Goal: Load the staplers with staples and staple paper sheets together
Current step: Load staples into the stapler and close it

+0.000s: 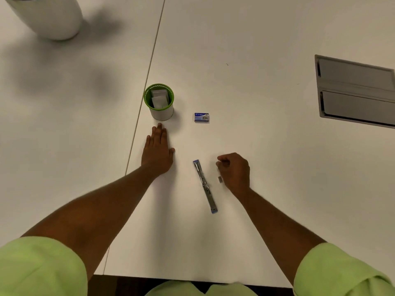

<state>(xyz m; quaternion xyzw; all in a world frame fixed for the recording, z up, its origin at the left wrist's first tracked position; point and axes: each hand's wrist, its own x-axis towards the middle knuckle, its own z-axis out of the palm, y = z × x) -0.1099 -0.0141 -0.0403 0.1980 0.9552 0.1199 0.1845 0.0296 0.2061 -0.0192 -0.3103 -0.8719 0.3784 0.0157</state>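
While the stapler [205, 186] lies swung fully open on the white surface [256, 60], loading looks not yet done. All places below are given relative to the stapler.

Largest first. Surface: a seam runs down it to the left. Grey hatch [354, 90] set into the surface, far up and to the right. White rounded vessel [46, 17], far up-left corner, only partly in frame.

Left hand [158, 149]: flat on the surface, up and to the left, fingers straight and together, grip holding nothing. Right hand [234, 168]: just to the right, fingers curled in, grip narrow; whether anything is pinched at the fingertips cannot be told.

Green cup [159, 101]: well up and to the left, just beyond the left fingertips, white folded paper [158, 98] standing inside.

Stapler: long axis runs from upper left to lower right, near end toward the person; blue tips at both ends, metal channel facing up. Which end is the head cannot be told.

Staple box [201, 117]: straight up from the far end, apart from it, closed as far as visible.

Small grey strip [220, 179], likely staples: between stapler and right wrist, near both.

Risks (judgement):
- The strip is tiny; a brush from the wrist could knock or break it.
- The opened stapler is unheld; pushing staples in may slide or spin it.
- Reaching left hand may tip the cup.
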